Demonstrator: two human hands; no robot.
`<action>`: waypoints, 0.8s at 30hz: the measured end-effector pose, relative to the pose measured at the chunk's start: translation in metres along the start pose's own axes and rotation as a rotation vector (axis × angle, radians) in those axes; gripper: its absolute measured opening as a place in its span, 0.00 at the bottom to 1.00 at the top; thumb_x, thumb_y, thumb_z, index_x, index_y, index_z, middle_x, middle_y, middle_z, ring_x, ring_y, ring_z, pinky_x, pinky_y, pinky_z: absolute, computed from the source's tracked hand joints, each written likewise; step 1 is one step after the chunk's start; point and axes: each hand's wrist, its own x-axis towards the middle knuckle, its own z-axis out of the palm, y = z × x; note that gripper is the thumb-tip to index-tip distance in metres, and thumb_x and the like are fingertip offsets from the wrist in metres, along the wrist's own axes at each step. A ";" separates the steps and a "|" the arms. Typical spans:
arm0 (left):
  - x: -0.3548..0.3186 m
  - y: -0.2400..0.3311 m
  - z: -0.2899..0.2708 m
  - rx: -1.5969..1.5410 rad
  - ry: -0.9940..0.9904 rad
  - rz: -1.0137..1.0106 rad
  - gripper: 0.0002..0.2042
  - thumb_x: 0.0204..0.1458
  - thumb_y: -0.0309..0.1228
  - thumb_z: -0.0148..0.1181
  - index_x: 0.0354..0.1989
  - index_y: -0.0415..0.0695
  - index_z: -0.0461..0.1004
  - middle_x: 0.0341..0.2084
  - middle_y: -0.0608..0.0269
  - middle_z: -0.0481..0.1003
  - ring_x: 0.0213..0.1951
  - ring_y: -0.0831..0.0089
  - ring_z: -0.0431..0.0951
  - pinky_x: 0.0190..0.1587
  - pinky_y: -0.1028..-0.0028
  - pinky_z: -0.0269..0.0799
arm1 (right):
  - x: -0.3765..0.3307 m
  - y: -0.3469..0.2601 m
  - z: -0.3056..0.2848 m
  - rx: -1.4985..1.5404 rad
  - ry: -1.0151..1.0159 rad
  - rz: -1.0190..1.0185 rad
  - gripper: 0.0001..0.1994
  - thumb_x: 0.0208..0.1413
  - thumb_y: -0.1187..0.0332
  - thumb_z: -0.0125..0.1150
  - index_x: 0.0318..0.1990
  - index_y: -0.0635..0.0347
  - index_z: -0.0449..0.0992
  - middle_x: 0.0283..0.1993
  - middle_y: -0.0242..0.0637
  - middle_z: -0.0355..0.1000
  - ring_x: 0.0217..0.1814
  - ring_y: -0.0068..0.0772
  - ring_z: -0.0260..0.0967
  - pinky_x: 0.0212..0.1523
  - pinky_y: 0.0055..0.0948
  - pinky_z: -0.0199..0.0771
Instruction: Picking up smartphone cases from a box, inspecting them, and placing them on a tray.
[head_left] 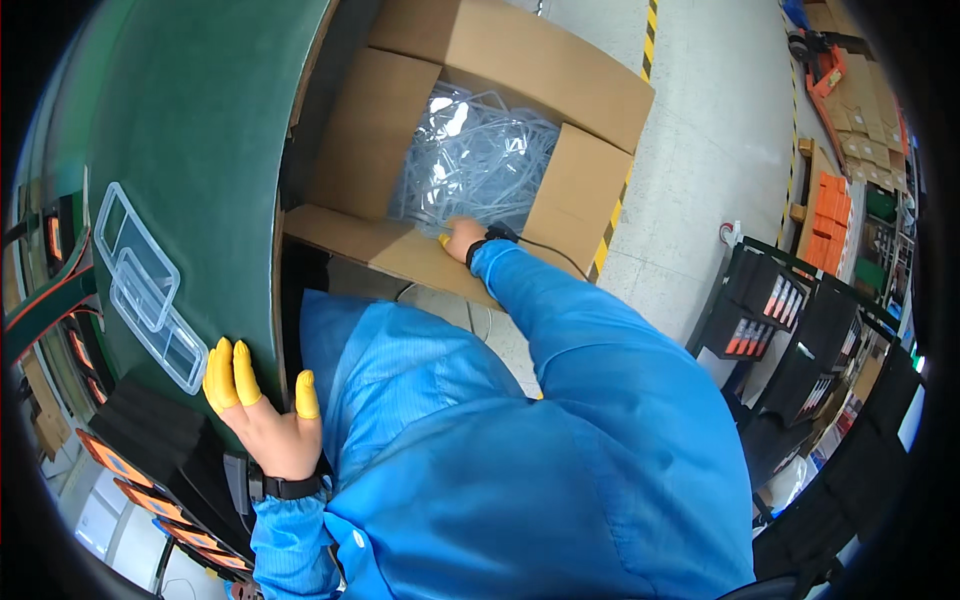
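Note:
My left hand [268, 430] rests at the edge of the green tabletop [215, 110], its fingers stretched out and apart with yellow covers on the tips. Just beyond those fingertips lie several clear plastic trays [142, 290], rectangular and overlapping one another; the hand holds none of them. At the right, an open cardboard box [500, 40] is filled with a jumble of similar clear plastic pieces [470, 150]. My right hand [463, 238] reaches over the box's near flap to the near side of that pile. Most of its fingers are hidden, so its grip does not show.
Black bins with orange labels [160, 500] stand at the lower left beside the table. On the right are dark racks [765, 310] with labelled bins, and orange boxes [830, 215] farther back. A cable [550, 248] runs from my right wrist across a box flap. Yellow-black tape [650, 40] marks the floor.

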 end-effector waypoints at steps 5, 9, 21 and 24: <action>-0.001 -0.006 0.005 0.017 0.011 0.040 0.33 0.46 0.30 0.66 0.61 0.36 0.61 0.62 0.45 0.60 0.62 0.47 0.60 0.65 0.57 0.53 | 0.019 0.014 0.017 -0.131 0.163 0.102 0.25 0.45 0.56 0.67 0.47 0.64 0.73 0.53 0.54 0.68 0.60 0.53 0.62 0.56 0.47 0.65; -0.003 -0.007 0.005 0.031 -0.010 0.001 0.33 0.47 0.30 0.66 0.62 0.37 0.60 0.61 0.46 0.60 0.62 0.47 0.60 0.64 0.56 0.53 | 0.037 0.028 0.004 -0.348 0.157 -0.040 0.30 0.42 0.58 0.68 0.53 0.63 0.71 0.58 0.53 0.64 0.62 0.52 0.60 0.59 0.46 0.64; -0.009 -0.016 0.007 0.026 -0.019 -0.004 0.32 0.48 0.31 0.66 0.63 0.42 0.60 0.62 0.48 0.58 0.63 0.47 0.60 0.65 0.57 0.54 | 0.057 0.058 -0.053 -0.459 -0.389 -0.057 0.40 0.34 0.56 0.74 0.59 0.57 0.66 0.58 0.51 0.66 0.60 0.54 0.66 0.59 0.43 0.68; -0.005 -0.016 0.007 -0.014 -0.029 0.031 0.32 0.49 0.31 0.65 0.63 0.42 0.60 0.62 0.49 0.58 0.63 0.48 0.60 0.65 0.57 0.54 | 0.065 0.129 -0.027 -0.414 -0.500 0.149 0.35 0.31 0.62 0.76 0.53 0.58 0.71 0.54 0.54 0.70 0.59 0.53 0.67 0.58 0.45 0.68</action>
